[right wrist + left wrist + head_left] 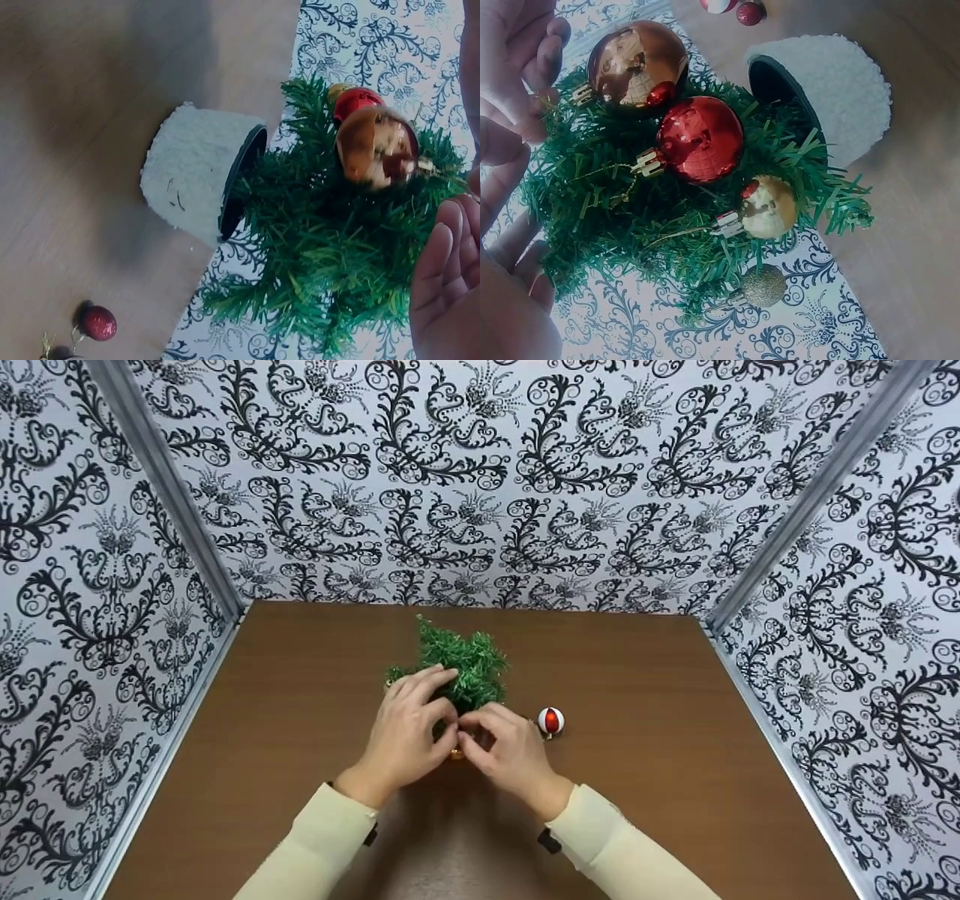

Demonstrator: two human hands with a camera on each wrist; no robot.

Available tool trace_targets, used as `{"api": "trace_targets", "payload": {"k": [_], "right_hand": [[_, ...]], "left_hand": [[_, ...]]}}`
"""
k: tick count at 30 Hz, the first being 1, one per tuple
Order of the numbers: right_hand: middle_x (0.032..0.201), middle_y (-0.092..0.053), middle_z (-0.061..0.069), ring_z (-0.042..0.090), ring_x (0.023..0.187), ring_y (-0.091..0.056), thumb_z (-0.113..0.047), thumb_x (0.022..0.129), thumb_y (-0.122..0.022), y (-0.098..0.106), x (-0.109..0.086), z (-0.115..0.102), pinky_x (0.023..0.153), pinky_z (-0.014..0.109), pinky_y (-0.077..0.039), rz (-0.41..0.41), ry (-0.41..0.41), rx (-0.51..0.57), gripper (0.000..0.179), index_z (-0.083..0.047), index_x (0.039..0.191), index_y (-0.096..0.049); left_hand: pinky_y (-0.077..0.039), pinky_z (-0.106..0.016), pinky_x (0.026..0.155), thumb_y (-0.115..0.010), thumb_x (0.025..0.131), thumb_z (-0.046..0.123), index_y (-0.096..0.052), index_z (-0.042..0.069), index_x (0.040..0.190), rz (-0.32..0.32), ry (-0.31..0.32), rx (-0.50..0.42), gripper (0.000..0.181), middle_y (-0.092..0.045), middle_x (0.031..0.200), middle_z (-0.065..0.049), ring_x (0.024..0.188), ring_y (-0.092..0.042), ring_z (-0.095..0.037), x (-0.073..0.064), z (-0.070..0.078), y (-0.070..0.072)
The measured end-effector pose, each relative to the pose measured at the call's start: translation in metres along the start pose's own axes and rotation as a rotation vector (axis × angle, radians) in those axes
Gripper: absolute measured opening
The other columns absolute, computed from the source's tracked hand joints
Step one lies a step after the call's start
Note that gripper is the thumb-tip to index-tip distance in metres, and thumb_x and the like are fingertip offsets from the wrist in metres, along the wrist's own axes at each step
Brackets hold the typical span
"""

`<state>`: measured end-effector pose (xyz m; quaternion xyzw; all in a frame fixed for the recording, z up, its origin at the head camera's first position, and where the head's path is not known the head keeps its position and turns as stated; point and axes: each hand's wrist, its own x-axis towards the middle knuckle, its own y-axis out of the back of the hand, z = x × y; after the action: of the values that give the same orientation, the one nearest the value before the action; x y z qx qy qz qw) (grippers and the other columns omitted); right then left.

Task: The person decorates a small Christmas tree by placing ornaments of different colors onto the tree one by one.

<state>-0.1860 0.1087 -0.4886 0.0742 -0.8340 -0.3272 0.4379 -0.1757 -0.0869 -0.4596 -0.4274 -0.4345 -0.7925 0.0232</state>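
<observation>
A small artificial Christmas tree (461,664) stands before me in a fuzzy white pot (191,169). My left hand (405,727) is at its near side, thumb and index finger meeting close to the branches. Opposite, the right hand (514,746) pinches with thumb and index finger at the same spot. Between the hands hangs a shiny copper bauble (637,66), its cap and gold thread leading to the fingertips. Beside it on the tree are a red bauble (701,140), a pale gold bauble (769,208) and a glittery gold ball (763,286).
To the right of the tree, a white and red striped bauble (551,721) lies on the brown table (637,780). Near it rests a small glittery red ball (98,323). Patterned walls (480,510) enclose the table at the back and sides.
</observation>
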Motion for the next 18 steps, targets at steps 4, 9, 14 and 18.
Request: {"api": "trace_targets", "payload": {"k": [4, 9, 14, 18], "right_hand": [[0.089, -0.065, -0.008, 0.011, 0.069, -0.062, -0.017, 0.090, -0.072, -0.0010, 0.0001, -0.0009, 0.061, 0.019, -0.049, -0.006, -0.009, -0.006, 0.006, -0.016, 0.095, -0.074], [0.086, -0.064, -0.007, 0.008, 0.069, -0.059, -0.019, 0.090, -0.070, -0.0014, 0.0008, 0.0003, 0.060, 0.022, -0.049, 0.012, 0.007, -0.033, 0.004, -0.016, 0.090, -0.072], [0.081, -0.060, -0.009, 0.004, 0.066, -0.057, -0.021, 0.088, -0.067, -0.0017, -0.0003, 0.0014, 0.056, 0.022, -0.050, 0.017, 0.073, -0.136, 0.005, -0.018, 0.084, -0.069], [0.079, -0.059, -0.009, 0.005, 0.065, -0.057, -0.019, 0.084, -0.069, -0.0018, -0.0016, 0.0001, 0.053, 0.024, -0.050, 0.024, 0.135, -0.196, 0.002, -0.019, 0.082, -0.068]], "left_hand": [[-0.032, -0.050, 0.109, -0.072, 0.077, 0.016, -0.067, 0.019, 0.074, 0.000, 0.002, -0.004, 0.007, -0.058, 0.138, -0.009, 0.134, -0.046, -0.028, -0.0018, 0.0001, 0.0011], [-0.030, -0.048, 0.111, -0.071, 0.078, 0.018, -0.065, 0.018, 0.071, -0.023, 0.003, 0.029, 0.008, -0.057, 0.139, -0.009, 0.136, -0.044, -0.028, -0.0045, -0.0026, 0.0050], [-0.029, -0.046, 0.112, -0.069, 0.076, 0.017, -0.065, 0.018, 0.067, -0.039, -0.024, 0.063, 0.010, -0.056, 0.141, -0.010, 0.137, -0.042, -0.028, -0.0060, -0.0036, 0.0059], [-0.029, -0.047, 0.111, -0.069, 0.073, 0.016, -0.063, 0.017, 0.062, -0.043, -0.053, 0.072, 0.013, -0.055, 0.141, -0.010, 0.137, -0.042, -0.029, -0.0066, -0.0032, 0.0069]]}}
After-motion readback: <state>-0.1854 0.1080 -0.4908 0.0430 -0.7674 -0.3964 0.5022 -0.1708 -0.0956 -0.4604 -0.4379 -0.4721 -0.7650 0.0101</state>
